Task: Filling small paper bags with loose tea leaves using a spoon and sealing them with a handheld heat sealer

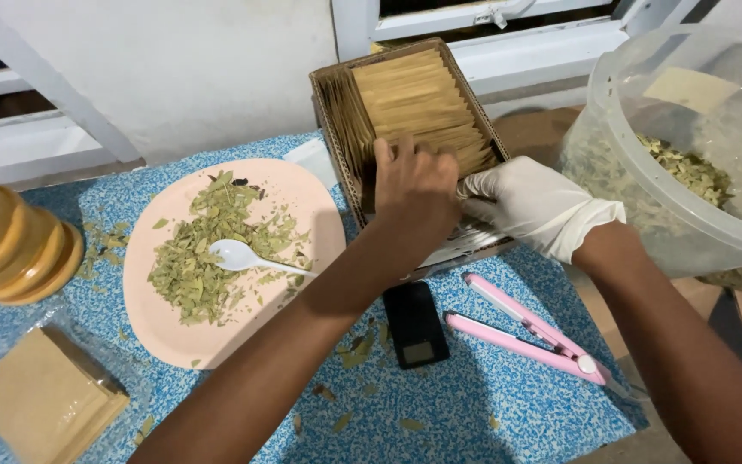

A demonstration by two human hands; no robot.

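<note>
From the head camera, the cardboard box (337, 94) sat at the far edge of the blue speckled counter (491, 404), packed with upright tan paper sachets (418, 103). The bare left hand (414, 193) reached into the box's near end, fingers bent down onto the sachets, though a firm grip couldn't be told. The white-gloved right hand (530, 206) was just beside it, pressed against the box's right near corner, fingers curled toward the sachets; whether it pinched one couldn't be told. Left of the box lay a pink plate (165, 331) heaped with dried green leaves (208, 249) and a white spoon (246, 256). Nearer than the box lay a small black scale (416, 325) and a pink sealer (526, 331). Right of the box stood a clear tub (646, 103) of leaves.
</note>
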